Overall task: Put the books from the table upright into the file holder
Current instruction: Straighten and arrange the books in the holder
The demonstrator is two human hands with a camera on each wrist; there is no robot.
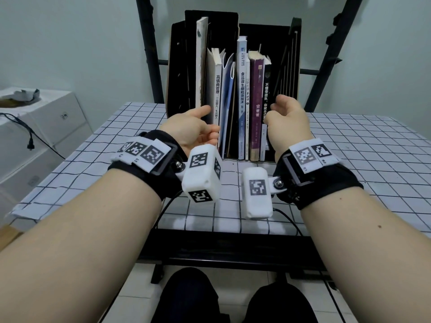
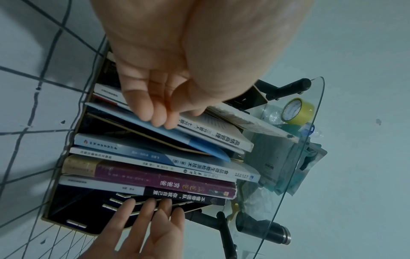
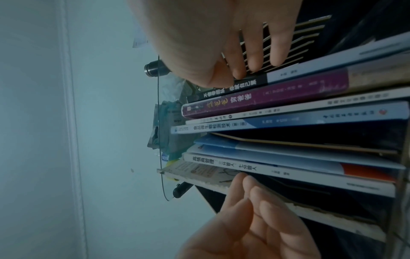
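Observation:
A black file holder (image 1: 177, 66) stands at the back middle of the checked table, with several books upright in it. From left to right they are a worn pale book (image 1: 201, 61), a white-spined book (image 1: 217, 99), a blue folder (image 1: 227, 101), a blue-and-white book (image 1: 242, 89), a purple book (image 1: 256, 101) and a black-spined book (image 1: 266, 94). My left hand (image 1: 211, 123) is held open at the white-spined book; its fingertips (image 2: 159, 119) touch the blue folder's edge. My right hand (image 1: 274, 110) is open beside the black-spined book (image 3: 233, 87), with its straight fingers (image 2: 153, 205) against that book's cover.
White boxes (image 1: 46, 127) with a black cable (image 1: 28, 134) stand left of the table. A black metal frame (image 1: 149, 54) rises behind the holder. Behind the holder, the left wrist view shows a glass shelf with a yellow tape roll (image 2: 297, 112). The holder's right slots (image 1: 286, 73) hold no books.

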